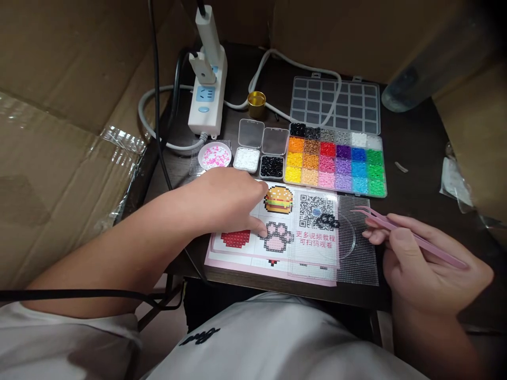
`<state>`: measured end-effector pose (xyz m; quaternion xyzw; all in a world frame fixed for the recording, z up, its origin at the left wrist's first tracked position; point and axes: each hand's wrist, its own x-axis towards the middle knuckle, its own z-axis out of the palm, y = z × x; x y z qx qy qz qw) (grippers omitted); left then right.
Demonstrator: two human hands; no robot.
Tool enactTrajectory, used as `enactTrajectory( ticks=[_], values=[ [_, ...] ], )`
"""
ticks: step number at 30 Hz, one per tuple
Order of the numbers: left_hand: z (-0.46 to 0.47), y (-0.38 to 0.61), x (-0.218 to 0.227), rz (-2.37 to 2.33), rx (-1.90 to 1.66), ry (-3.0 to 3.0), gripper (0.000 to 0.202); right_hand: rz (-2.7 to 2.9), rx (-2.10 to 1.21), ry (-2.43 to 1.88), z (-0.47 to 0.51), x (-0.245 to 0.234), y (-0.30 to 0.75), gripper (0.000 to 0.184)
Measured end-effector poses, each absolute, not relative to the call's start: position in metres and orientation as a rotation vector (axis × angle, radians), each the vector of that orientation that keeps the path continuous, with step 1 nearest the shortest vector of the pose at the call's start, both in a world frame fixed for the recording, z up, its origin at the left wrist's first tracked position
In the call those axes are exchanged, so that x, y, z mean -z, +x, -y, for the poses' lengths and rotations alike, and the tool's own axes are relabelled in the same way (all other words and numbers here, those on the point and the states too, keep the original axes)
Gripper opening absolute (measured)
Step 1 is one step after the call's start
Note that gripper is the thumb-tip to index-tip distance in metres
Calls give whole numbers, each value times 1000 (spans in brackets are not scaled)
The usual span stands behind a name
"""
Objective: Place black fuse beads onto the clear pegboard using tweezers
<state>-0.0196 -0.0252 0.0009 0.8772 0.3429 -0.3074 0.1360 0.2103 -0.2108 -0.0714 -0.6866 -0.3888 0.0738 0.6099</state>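
My right hand (431,258) grips pink tweezers (420,245), whose thin curved tips point left above the clear pegboard (358,264). A small cluster of black beads (328,221) sits on the pegboard, over the QR code. My left hand (229,198) reaches across the pattern sheet (273,261), thumb and forefinger apart and holding nothing visible. Its thumb tip is beside the printed pink paw (276,237), and its forefinger is near the printed burger (279,199). The other fingers are mostly hidden, and the hand covers part of the sheet.
Behind the sheet stands a sectioned box of coloured beads (335,158) with its lid raised. Left of it are a box of black beads (271,167), a box of white beads (246,159) and a dish of pink and white beads (214,156). A power strip (206,105) with cables stands behind.
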Motion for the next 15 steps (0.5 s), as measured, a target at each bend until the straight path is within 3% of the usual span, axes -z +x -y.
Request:
enactTrajectory(
  ticks=[9,15],
  values=[
    [25,-23,0,-1005,797,2530,69,962,-253,-1571,216,74,214,14],
    [27,-27,-4,-989,731,2536,63,1220,-346,-1450,181,46,230,14]
  ],
)
